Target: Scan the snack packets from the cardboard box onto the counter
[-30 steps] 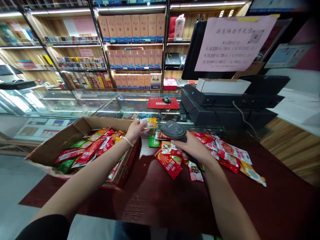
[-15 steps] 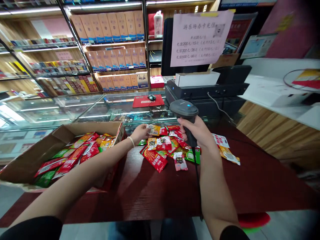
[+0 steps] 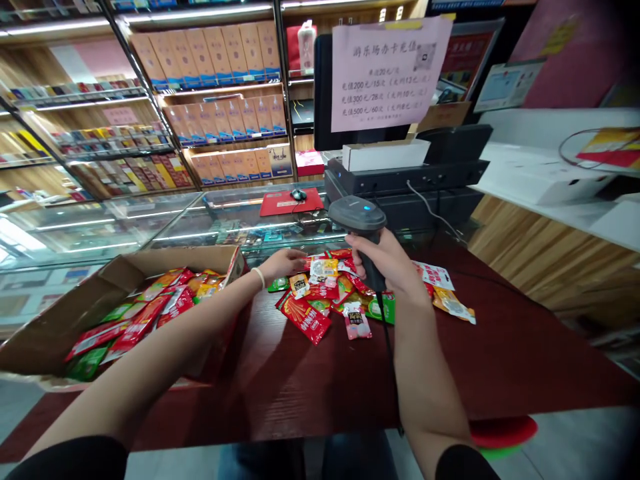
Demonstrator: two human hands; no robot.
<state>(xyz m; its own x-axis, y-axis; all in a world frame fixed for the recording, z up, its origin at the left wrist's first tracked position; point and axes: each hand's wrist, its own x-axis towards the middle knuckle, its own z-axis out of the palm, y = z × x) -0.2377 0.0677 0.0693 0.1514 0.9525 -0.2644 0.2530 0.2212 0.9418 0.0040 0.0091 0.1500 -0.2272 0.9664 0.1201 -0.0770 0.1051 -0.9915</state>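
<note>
My right hand (image 3: 393, 265) is closed round the handle of a black barcode scanner (image 3: 357, 213), held upright over a pile of snack packets (image 3: 330, 293) on the dark red table (image 3: 325, 380). The scanner's cable (image 3: 387, 347) hangs down along my forearm. My left hand (image 3: 281, 263) reaches to the left edge of the pile, fingers stretched out and touching the packets. A small yellow packet (image 3: 323, 268) lies on the pile just beyond its fingertips. A long red packet (image 3: 305, 320) lies at the near side of the pile.
An open cardboard box (image 3: 125, 267) with several red, green and orange packets stands at the left. Behind are a glass counter (image 3: 215, 223), a red mouse pad (image 3: 285, 201), a black till (image 3: 405, 177) with a pink notice (image 3: 390, 73), and stocked shelves (image 3: 215, 107).
My left hand has come down from holding the yellow packet up before the scanner to the pile, where the packet now lies. The scanner has been raised upright. The view shifted right.
</note>
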